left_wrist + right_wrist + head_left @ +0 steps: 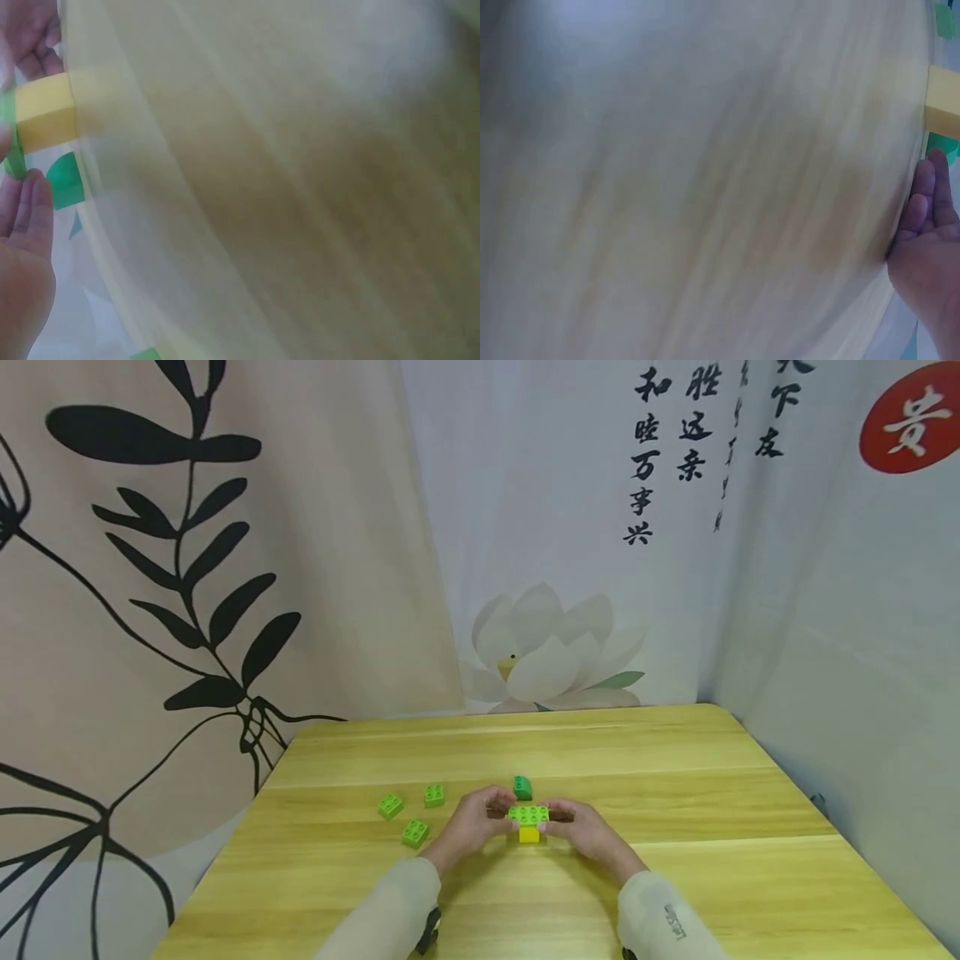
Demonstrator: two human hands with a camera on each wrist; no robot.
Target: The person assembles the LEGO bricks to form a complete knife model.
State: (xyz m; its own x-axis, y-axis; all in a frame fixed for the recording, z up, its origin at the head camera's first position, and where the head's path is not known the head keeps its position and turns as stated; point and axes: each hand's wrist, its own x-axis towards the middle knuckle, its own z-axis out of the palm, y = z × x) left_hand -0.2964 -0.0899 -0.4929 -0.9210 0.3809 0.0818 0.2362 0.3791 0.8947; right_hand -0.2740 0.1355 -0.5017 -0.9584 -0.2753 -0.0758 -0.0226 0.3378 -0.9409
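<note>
Between the hands, a long light-green building brick (528, 814) lies across the top of a yellow brick (528, 835). My left hand (477, 820) pinches the green brick's left end, and my right hand (588, 835) holds its right end. From the left wrist, the yellow brick (46, 112) shows under the thin green edge (16, 154), with left fingertips against that edge. Just behind stands a dark-green brick (522, 787) with a curved side. In the right wrist view, only part of the right hand (930, 247) shows, near the yellow brick (945, 103).
Several light-green bricks lie left of the hands, including a rear one (434, 795), a left one (390, 806) and a near one (415, 833). The wooden table (750, 877) reaches back to printed curtains (360, 568) behind and a pale curtain (840, 652) at right.
</note>
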